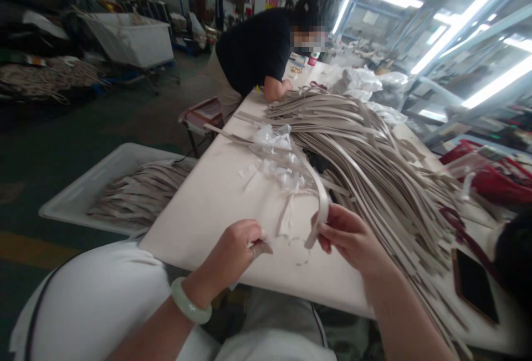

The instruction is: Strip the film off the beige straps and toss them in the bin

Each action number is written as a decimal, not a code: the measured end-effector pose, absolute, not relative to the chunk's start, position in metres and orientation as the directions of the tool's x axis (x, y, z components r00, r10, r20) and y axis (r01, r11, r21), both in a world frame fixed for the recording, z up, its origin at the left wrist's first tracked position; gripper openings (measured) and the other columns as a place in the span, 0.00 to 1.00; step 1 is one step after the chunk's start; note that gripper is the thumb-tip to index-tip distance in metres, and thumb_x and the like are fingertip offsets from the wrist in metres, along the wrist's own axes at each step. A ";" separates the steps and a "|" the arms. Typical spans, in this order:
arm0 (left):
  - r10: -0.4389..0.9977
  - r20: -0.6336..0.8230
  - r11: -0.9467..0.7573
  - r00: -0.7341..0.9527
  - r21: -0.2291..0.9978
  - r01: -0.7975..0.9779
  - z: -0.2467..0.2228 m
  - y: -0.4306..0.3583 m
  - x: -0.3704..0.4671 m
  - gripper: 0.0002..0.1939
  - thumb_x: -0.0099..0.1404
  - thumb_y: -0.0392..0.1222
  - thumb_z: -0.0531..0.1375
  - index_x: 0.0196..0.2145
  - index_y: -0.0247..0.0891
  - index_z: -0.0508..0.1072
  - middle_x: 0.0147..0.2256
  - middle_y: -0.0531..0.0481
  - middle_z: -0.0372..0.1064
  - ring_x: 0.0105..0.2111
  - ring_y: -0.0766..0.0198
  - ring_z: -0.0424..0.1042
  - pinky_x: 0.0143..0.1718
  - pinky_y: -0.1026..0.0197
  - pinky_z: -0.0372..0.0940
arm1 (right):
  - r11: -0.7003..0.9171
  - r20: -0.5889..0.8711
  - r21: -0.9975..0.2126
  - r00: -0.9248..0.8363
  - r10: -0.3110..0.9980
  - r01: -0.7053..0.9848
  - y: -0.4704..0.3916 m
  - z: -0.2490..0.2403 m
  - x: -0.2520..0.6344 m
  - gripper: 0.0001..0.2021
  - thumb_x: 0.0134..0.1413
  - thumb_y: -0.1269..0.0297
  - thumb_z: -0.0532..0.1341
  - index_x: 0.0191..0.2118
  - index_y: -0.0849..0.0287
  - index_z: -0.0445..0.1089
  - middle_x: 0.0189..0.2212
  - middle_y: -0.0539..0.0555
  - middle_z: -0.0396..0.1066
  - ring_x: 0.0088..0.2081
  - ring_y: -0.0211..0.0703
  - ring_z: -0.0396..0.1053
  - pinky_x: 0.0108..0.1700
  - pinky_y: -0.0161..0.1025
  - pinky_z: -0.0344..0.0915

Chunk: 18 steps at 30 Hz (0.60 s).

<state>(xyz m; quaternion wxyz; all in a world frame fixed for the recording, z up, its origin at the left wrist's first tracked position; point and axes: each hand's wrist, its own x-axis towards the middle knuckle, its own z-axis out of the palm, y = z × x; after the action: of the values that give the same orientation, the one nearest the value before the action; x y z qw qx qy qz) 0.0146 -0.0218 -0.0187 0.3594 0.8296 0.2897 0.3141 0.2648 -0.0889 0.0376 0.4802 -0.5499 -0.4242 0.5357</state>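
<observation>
My right hand (347,233) pinches one long, flat beige strap (322,195) near its end, and the strap curves back over the table. My left hand (241,245), with a pale green bangle (190,301) on the wrist, is closed in a pinch above the near table edge. A small whitish bit seems to show at its fingertips, too blurred to name. Between and beyond the hands lie crumpled clear plastic (276,139) and pale thin scraps (286,214). A thick bundle of similar straps (366,145) spreads along the right of the table.
The white table (183,228) reaches away from me. A phone (475,285) and dark red scissors handles (453,220) lie at the right. On the floor at left stands a white bin (70,197) of straps. A person in dark clothing (257,45) leans over the far end.
</observation>
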 end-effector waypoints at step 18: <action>0.747 0.171 -0.447 0.643 0.844 0.295 -0.017 -0.023 0.010 0.11 0.57 0.34 0.69 0.24 0.35 0.70 0.26 0.55 0.65 0.30 0.65 0.65 0.34 0.64 0.57 | 0.063 0.040 -0.991 -0.187 0.982 0.117 -0.068 0.032 0.205 0.03 0.62 0.65 0.60 0.39 0.56 0.65 0.25 0.47 0.65 0.23 0.32 0.67 0.23 0.29 0.65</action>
<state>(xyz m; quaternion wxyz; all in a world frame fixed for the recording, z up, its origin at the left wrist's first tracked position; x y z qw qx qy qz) 0.0100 -0.0226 -0.0166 0.4147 0.8058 0.3231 0.2726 0.2046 -0.0682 0.0323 0.4329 -0.4680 -0.5867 0.4994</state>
